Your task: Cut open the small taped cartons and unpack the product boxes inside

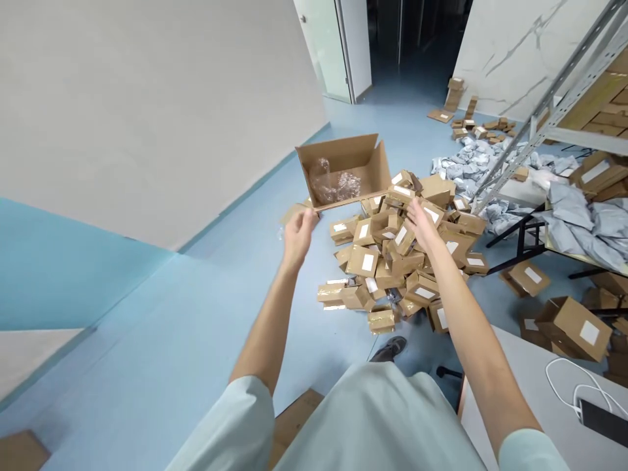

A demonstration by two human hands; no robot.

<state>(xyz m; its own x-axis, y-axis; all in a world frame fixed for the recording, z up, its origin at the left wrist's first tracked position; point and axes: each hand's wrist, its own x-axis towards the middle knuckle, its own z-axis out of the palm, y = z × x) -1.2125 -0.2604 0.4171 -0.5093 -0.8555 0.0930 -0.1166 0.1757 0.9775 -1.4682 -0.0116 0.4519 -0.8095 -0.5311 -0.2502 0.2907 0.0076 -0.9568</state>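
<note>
Both my arms reach out over a heap of small brown cardboard boxes (pixel 392 261) with white labels on the blue floor. My left hand (pixel 298 234) is closed, its fingers curled on the lower flap of a large open carton (pixel 343 171) that lies tipped on its side, with clear bubble wrap (pixel 332 184) inside. My right hand (pixel 420 224) hovers with its fingers spread over the top of the heap, close to the carton's right side, and holds nothing.
A metal shelf frame (pixel 544 111) leans at the right above grey mailer bags (pixel 583 216). More boxes lie by the far marble wall (pixel 471 118). A white table (pixel 534 386) with a phone and cable is at lower right. A shoe (pixel 388 349) shows below.
</note>
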